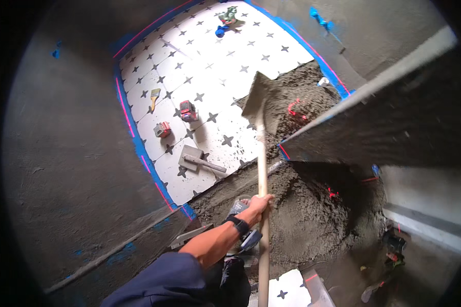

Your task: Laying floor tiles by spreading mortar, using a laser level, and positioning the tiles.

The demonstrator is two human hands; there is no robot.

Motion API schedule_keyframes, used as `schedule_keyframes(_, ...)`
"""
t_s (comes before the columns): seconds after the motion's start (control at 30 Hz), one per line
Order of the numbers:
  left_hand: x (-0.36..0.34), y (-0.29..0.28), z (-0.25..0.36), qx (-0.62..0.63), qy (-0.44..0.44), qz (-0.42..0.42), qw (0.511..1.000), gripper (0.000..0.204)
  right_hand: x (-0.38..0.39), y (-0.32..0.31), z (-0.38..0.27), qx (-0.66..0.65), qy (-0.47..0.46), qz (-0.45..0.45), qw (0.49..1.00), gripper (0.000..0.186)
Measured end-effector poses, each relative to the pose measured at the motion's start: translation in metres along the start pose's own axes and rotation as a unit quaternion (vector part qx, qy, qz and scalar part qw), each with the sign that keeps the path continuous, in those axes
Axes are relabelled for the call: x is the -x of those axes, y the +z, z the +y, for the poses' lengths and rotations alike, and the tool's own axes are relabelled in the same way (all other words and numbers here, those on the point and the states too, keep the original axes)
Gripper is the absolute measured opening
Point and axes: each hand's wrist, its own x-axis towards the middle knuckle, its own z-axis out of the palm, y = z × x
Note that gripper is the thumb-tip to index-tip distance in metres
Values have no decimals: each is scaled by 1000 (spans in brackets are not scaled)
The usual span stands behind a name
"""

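Observation:
My left hand [260, 203] is wrapped round the wooden shaft of a shovel [262, 158]. The shaft runs up from the lower edge. Its metal blade, smeared with grey mortar, is over the edge where the patterned white tiles [210, 77] meet a bed of wet mortar [305, 89]. A dark watch [238, 225] is on that wrist. My right hand is out of view. Below the shaft's middle lies a large mound of mortar [312, 220]. My foot, in a grey sandal [239, 205], shows beside the hand.
On the tiles lie a notched trowel-like float [192, 157], a red-black battery tool [188, 111], a red battery [162, 129], a brush [154, 98] and a green laser level [228, 16]. A dark wall end [384, 112] juts in at right. Blue tape [133, 135] edges the tiles.

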Motion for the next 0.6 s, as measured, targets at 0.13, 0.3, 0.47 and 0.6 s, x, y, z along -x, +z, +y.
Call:
schedule_keyframes(0.13, 0, -24, -65, -98, 7, 50, 994, 21, -7, 14, 54, 60, -117, 20, 991, 25)
schedule_keyframes(0.3, 50, -73, -174, -119, -47, 112, 985, 18, 1, 50, 191, 122, -46, 64, 989, 50)
schedule_keyframes(0.47, 97, -110, -307, -182, -109, 80, 974, 20, 45, 90, 300, 140, 10, 124, 982, 52)
schedule_keyframes(0.6, 133, -146, -439, -277, -158, 50, 946, 22, 90, 125, 352, 151, 128, 70, 978, 47)
